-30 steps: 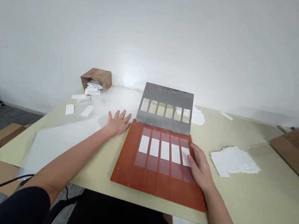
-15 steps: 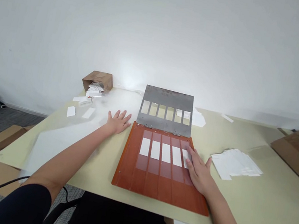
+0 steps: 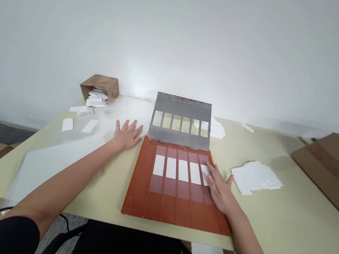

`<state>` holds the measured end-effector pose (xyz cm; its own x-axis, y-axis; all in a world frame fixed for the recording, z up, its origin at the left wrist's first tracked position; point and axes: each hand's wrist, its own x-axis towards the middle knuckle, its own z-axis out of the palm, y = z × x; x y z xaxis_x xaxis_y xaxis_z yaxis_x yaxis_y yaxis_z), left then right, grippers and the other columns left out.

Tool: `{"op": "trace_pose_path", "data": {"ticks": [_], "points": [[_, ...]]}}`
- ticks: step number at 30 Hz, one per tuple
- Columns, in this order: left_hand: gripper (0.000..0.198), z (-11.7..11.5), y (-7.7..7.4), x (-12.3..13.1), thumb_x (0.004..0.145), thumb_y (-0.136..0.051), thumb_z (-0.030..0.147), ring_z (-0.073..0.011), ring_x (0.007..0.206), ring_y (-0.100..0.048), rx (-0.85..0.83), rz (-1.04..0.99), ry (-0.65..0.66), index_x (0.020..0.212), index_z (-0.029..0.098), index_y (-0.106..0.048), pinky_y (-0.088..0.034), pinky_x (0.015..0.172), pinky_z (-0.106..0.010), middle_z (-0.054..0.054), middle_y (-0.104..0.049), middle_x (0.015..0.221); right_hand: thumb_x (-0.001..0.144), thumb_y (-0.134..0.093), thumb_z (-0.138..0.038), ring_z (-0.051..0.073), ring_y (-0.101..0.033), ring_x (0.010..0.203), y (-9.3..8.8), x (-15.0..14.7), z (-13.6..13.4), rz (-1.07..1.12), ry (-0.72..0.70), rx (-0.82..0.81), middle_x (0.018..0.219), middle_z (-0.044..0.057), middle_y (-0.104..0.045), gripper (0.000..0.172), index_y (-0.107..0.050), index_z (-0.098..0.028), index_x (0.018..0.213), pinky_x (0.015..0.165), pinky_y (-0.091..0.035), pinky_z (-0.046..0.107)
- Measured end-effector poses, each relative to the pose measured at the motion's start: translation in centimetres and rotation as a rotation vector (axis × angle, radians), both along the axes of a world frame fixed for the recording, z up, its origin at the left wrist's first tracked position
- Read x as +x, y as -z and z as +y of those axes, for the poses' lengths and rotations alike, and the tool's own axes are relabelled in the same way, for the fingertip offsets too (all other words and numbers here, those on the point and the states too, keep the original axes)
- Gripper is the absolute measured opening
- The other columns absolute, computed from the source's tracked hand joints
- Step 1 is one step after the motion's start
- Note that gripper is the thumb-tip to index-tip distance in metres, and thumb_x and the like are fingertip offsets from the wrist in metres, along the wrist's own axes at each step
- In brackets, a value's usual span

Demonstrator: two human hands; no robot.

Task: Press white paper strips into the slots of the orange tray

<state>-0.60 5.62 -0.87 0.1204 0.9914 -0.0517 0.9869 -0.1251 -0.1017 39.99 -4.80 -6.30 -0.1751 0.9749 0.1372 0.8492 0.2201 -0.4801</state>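
An orange-brown board [image 3: 138, 201] lies on the table, with a hinged grey metal plate [image 3: 178, 136] tilted up at its far edge. The plate has a row of rectangular openings. Across the board runs a row of white cards [image 3: 183, 171] over clear film strips [image 3: 169, 187]. My right hand [image 3: 221, 192] rests on the board's right side, fingers stretched out over the rightmost white card [image 3: 205, 174] and partly covering it. Left of the board, my left hand [image 3: 127, 135] lies flat with spread fingers, holding nothing, beside a translucent sheet [image 3: 54, 164].
A pile of white cards [image 3: 256, 177] lies right of the board. An open cardboard box [image 3: 108, 86] with white pieces stands at the back left, loose cards [image 3: 67, 124] before it. A bigger cardboard box [image 3: 336, 170] occupies the right side. A black chair [image 3: 127, 251] is at the front edge.
The view has turned slightly to the right, so everything sits further left in the picture. Both hands keep nearly the same place and pose relative to the board.
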Motion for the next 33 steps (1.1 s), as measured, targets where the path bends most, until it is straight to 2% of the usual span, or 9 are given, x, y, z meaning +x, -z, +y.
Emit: {"op": "trace_pose_path", "data": {"ticks": [3,7,13,18,22,26,29,33], "points": [[0.060,-0.9,0.0,1.1,0.101,-0.025,0.041,-0.0380,0.153,-0.005,0.094,0.010,0.035,0.159,0.027,-0.018,0.005,0.116,-0.070,-0.005,-0.007,0.168,0.103,-0.019,-0.049,0.030,-0.024,0.150,-0.1,-0.1,0.0,0.006,0.010,0.001,0.158,0.006,-0.038,0.055,-0.025,-0.032,0.155,0.113,0.007,0.075],[0.060,-2.2,0.2,2.6,0.098,-0.024,0.022,-0.0362,0.153,-0.010,0.143,0.007,0.081,0.158,0.024,-0.025,0.005,0.118,-0.068,-0.006,-0.015,0.167,0.103,-0.019,-0.049,0.030,-0.024,0.150,-0.2,-0.2,-0.2,0.006,0.013,0.002,0.158,0.006,-0.039,0.055,-0.027,-0.033,0.155,0.114,0.005,0.074],[0.074,-2.8,0.6,3.7,0.086,-0.034,0.005,-0.0356,0.153,-0.012,0.140,-0.004,0.100,0.158,0.020,-0.027,0.003,0.118,-0.069,-0.009,-0.021,0.165,0.103,-0.020,-0.048,0.029,-0.028,0.149,-0.5,-0.3,-0.4,0.055,0.006,0.032,0.157,0.006,-0.041,0.054,-0.024,-0.034,0.156,0.114,0.008,0.072],[0.083,-2.6,0.3,4.9,0.079,-0.042,0.000,-0.0373,0.153,-0.012,0.091,0.001,0.114,0.158,0.020,-0.026,0.004,0.117,-0.072,-0.009,-0.021,0.166,0.103,-0.020,-0.048,0.029,-0.029,0.149,-0.4,0.7,-0.6,0.051,0.033,0.016,0.158,0.007,-0.039,0.055,-0.023,-0.031,0.156,0.114,0.009,0.072],[0.082,-2.4,0.6,6.6,0.081,-0.045,0.005,-0.0350,0.153,-0.011,0.039,-0.024,0.133,0.158,0.022,-0.024,0.001,0.119,-0.068,-0.006,-0.018,0.167,0.103,-0.020,-0.048,0.029,-0.035,0.146,0.1,3.2,-0.8,0.017,0.083,0.039,0.154,0.008,-0.045,0.054,-0.028,-0.030,0.153,0.113,0.009,0.073],[0.066,-1.4,0.9,7.5,0.096,-0.032,0.023,-0.0333,0.153,-0.016,-0.002,-0.080,0.078,0.160,0.023,-0.017,-0.010,0.120,-0.065,-0.005,-0.016,0.167,0.102,-0.021,-0.048,0.031,-0.045,0.141,0.7,5.4,-1.0,0.019,0.129,0.074,0.151,0.008,-0.050,0.054,-0.032,-0.030,0.151,0.112,0.007,0.075],[0.064,-0.1,0.8,6.6,0.100,-0.020,0.040,-0.0375,0.152,-0.015,-0.017,-0.114,-0.044,0.161,0.020,-0.011,-0.015,0.117,-0.067,-0.009,-0.010,0.168,0.102,-0.021,-0.048,0.031,-0.044,0.141,0.9,5.9,-1.2,0.051,0.136,0.071,0.151,0.008,-0.049,0.053,-0.032,-0.030,0.151,0.113,0.009,0.075],[0.078,1.3,0.6,4.5,0.097,-0.018,0.059,-0.0437,0.152,-0.007,-0.071,-0.127,-0.156,0.160,0.015,-0.007,-0.013,0.114,-0.072,-0.015,-0.004,0.167,0.102,-0.021,-0.048,0.030,-0.041,0.143,1.1,5.9,-1.2,0.097,0.148,0.061,0.152,0.008,-0.048,0.053,-0.033,-0.030,0.150,0.113,0.010,0.074]]}}
